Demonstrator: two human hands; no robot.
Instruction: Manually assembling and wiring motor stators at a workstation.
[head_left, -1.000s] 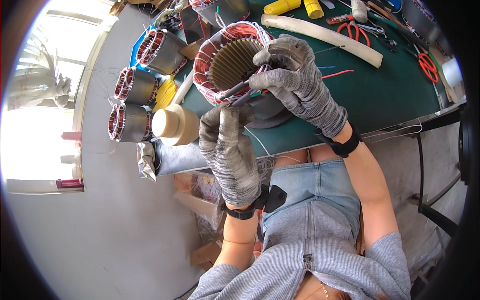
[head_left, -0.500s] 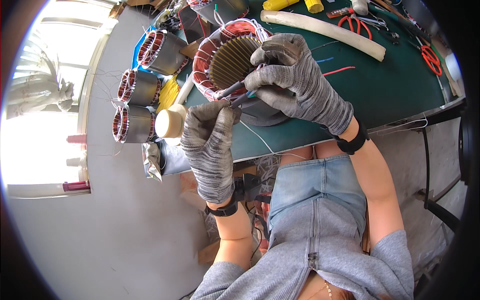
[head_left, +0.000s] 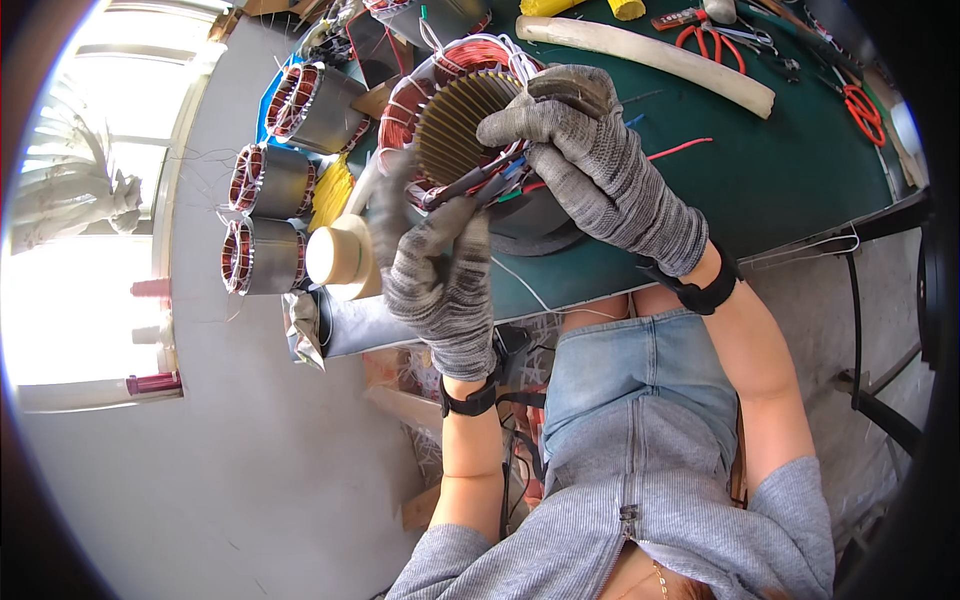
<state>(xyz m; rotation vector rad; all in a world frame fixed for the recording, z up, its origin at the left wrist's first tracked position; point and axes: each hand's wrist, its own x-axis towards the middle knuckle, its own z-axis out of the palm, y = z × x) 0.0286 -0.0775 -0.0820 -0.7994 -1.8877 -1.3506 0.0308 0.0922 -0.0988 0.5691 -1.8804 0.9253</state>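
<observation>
A motor stator (head_left: pixel 455 125) with a ribbed core and red windings laced in white stands on the bench in front of me. At its near rim, dark insulating sleeves (head_left: pixel 462 186) cover lead wires (head_left: pixel 516 172), with some blue and green showing. My right hand (head_left: pixel 605 160), in a grey knitted glove, is closed on the wires above the rim; its fingertips partly hide them. My left hand (head_left: pixel 435 260), in a matching glove, is left of the sleeves with its fingers apart. One of its fingertips is close to a sleeve; whether they touch I cannot tell.
Several smaller stators (head_left: pixel 272 260) line the bench's left side beside a cream spool (head_left: pixel 338 255) and yellow material (head_left: pixel 333 190). A pale curved tube (head_left: pixel 650 62) lies across the back. Red-handled scissors (head_left: pixel 862 115) and pliers (head_left: pixel 712 45) are at the far right.
My left hand has loosened from the dark sleeve and spread its fingers, with some blur. The right hand has shifted slightly, and more of the blue wires shows.
</observation>
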